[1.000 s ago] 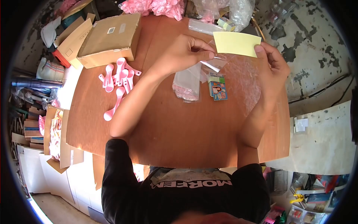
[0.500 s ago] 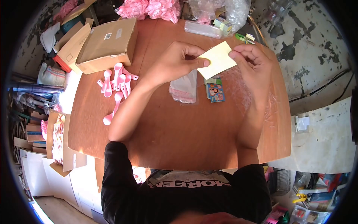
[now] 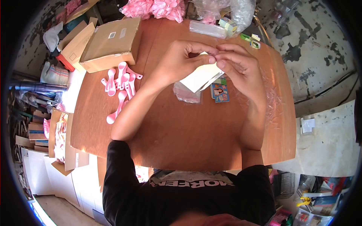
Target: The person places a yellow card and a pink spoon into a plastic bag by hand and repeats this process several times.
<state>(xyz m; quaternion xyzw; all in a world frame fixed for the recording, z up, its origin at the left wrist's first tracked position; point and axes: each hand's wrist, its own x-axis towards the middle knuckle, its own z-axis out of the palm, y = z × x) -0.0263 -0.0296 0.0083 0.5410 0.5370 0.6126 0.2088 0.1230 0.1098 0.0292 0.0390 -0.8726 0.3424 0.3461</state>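
Note:
A pale yellow paper pad (image 3: 200,78) is held up over the table, tilted, with layered edges showing at its lower right. My left hand (image 3: 186,60) is closed on its upper edge, thumb on top. My right hand (image 3: 241,67) pinches the upper right corner, its fingertips meeting those of the left. Below the pad lie clear plastic bags (image 3: 187,94), partly covered by it. A small blue printed box or card stack (image 3: 220,93) sits just right of the bags. Pink measuring spoons (image 3: 122,81) lie in a loose group beside my left forearm.
A closed cardboard box (image 3: 109,45) stands at the table's back left. Pink spoons in bags (image 3: 154,8) and clear plastic wrap (image 3: 241,13) are at the back. Small green and yellow pieces (image 3: 252,39) lie at the back right, with crumpled clear film (image 3: 273,101) along the right side.
The paper pad has moved left and tipped, now showing layered edges. My right hand has come leftward to meet my left fingertips. The view has shifted slightly.

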